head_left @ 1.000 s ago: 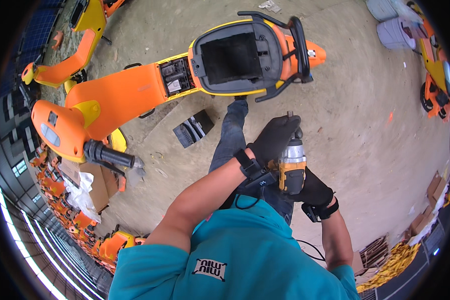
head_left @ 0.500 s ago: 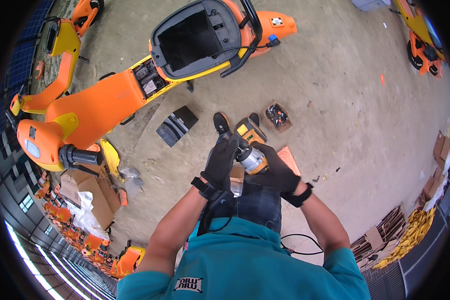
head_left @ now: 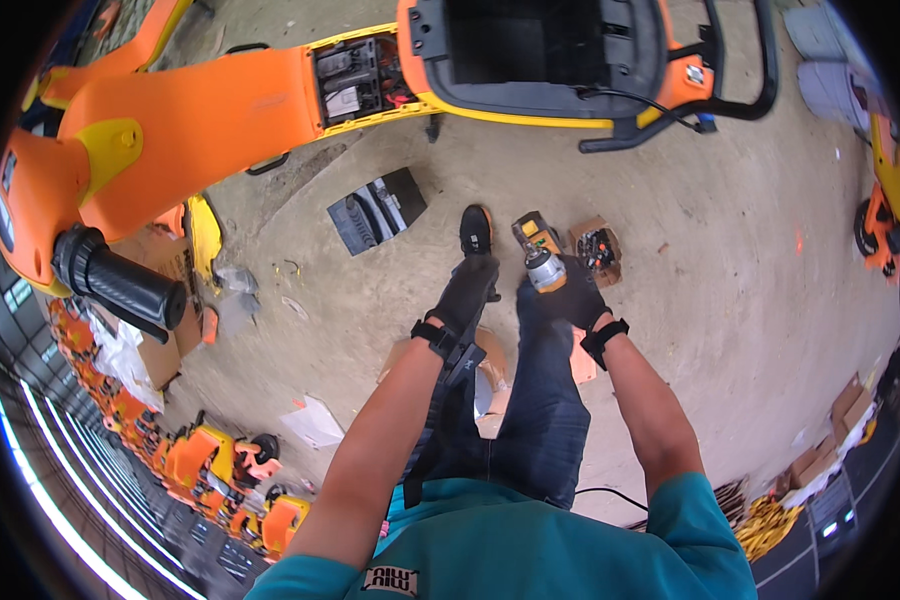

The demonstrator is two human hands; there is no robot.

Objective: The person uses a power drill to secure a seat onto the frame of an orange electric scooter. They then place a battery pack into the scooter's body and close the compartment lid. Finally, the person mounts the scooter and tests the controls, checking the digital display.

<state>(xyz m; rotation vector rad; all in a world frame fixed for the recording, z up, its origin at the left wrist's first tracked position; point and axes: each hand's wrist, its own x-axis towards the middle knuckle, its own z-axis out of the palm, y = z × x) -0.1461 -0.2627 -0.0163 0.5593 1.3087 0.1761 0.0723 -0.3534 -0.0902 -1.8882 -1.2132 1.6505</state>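
Observation:
My right hand (head_left: 574, 295), in a dark glove, grips a yellow and grey cordless power driver (head_left: 545, 269). The driver's battery end points away from me, and it is held above my right leg. Apart from it, my gloved left hand (head_left: 466, 290) hangs in front of my left shoe (head_left: 476, 230) with its fingers curled. Whatever those fingers may hold is hidden by the back of the hand. Beyond both hands stands an orange and yellow scooter (head_left: 205, 110), its seat area open around a black storage bin (head_left: 525, 42).
On the floor ahead lies a black and grey box-like part (head_left: 377, 212). A small carton of hardware (head_left: 597, 250) sits right of the driver. The scooter's handlebar grip (head_left: 120, 280) juts in at left. More scooters (head_left: 200, 455) and cartons (head_left: 160, 355) stand at the left.
My hands have parted: the left has come away from the front of the driver, while the right still grips it. The scooter now appears nearer and higher in view.

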